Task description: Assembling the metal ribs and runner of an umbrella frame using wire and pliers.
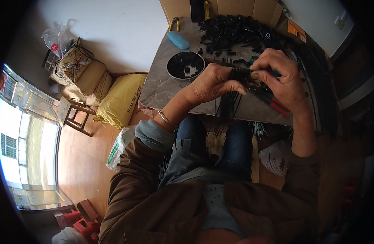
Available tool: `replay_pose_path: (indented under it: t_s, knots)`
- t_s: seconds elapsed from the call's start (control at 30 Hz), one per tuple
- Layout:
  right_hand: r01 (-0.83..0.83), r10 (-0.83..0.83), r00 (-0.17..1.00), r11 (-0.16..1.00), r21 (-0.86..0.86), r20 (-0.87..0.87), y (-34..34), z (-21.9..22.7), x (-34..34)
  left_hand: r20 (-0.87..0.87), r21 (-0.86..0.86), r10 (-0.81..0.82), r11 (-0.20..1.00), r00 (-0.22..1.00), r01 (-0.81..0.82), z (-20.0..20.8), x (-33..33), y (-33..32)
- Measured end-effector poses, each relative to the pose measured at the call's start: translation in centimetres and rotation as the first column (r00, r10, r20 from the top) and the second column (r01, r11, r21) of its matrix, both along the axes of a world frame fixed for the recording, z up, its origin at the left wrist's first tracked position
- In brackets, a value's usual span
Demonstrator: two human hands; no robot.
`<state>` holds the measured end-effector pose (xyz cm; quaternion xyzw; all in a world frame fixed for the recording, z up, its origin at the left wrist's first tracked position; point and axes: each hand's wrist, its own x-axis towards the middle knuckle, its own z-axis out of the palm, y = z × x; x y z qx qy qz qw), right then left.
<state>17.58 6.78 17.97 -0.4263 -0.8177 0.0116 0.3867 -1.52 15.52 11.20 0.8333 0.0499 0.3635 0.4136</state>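
Note:
My left hand (pixel 217 83) is closed around a bundle of thin black strands (pixel 226 106) that hang down past the table's front edge. Dark ends of the bundle show between its fingers and thumb. Right beside it, my right hand (pixel 279 73) pinches thumb and forefinger together at those ends; what lies in the pinch is too small to make out. Left of my hands stands a round metal bowl (pixel 169 73) with small black parts in it. Beyond them spreads a heap of black tube-like parts (pixel 239 32). A red-handled tool (pixel 279 106) lies below my right hand.
On the grey table (pixel 156 87) are a light blue case (pixel 178 40) and yellow-handled pliers (pixel 174 25). Long black strands (pixel 321 81) lie along the right side. Cardboard (pixel 235 7) stands at the back. Left on the floor are a yellow sack (pixel 122 99) and a wooden stool (pixel 78 116).

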Motion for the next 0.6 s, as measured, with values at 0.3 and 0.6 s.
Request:
replay_pose_path:
  t_s: [0.3,0.6]
  knots:
    - [-0.078,0.064,0.988,0.992,-0.099,-0.143,0.37,-0.22,-0.08,0.018,0.0,0.041,0.999,0.999,-0.041,-0.41,-0.3,0.12]
    - [-0.062,0.058,0.995,0.997,-0.047,-0.076,0.47,-0.02,-0.27,0.068,0.013,0.032,0.999,0.997,-0.033,-0.74,-0.08,0.28]
